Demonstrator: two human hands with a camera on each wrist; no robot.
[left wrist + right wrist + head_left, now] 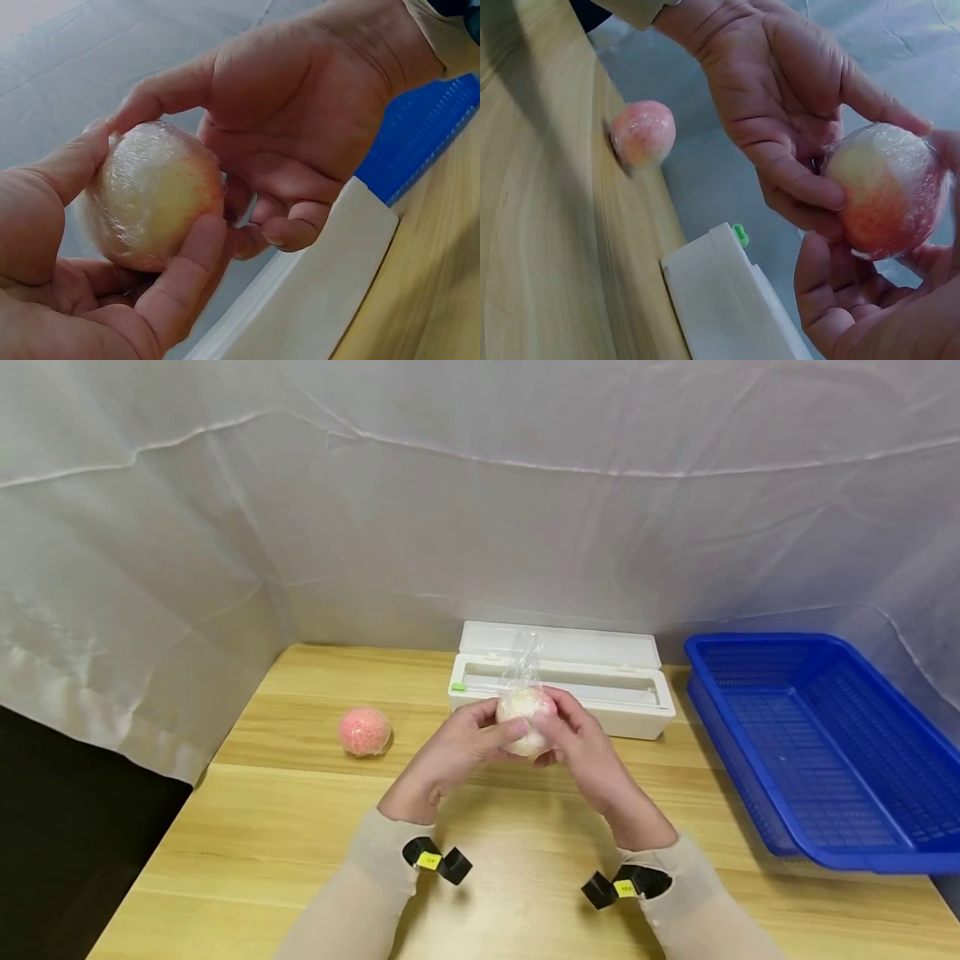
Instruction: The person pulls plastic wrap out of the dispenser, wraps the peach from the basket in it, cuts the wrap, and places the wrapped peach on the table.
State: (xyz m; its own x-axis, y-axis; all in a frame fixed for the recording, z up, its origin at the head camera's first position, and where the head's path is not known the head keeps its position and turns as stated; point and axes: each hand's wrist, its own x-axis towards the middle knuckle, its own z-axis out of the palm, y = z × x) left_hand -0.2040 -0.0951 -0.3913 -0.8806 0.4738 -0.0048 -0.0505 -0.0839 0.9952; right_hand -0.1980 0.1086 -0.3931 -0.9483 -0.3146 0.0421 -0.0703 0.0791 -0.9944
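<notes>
Both hands hold a round yellow-and-red apple [525, 720] in clear plastic wrap, raised in front of the white box. My left hand [474, 732] grips its left side with thumb and curled fingers. From the other side, my right hand [581, 739] has its thumb on the near face and fingers behind. A loose tail of film [525, 656] sticks up above the fruit in the head view. Shiny creased wrap covers the apple [161, 195] in the left wrist view. A second wrapped, pinkish apple [365, 732] sits on the table to the left.
Behind the hands stands a long white cling-film dispenser box [630, 722], its lid [562, 643] raised. A blue plastic basket [780, 814] is at the right. The wooden table [247, 852] ends at a pale curtain [480, 527].
</notes>
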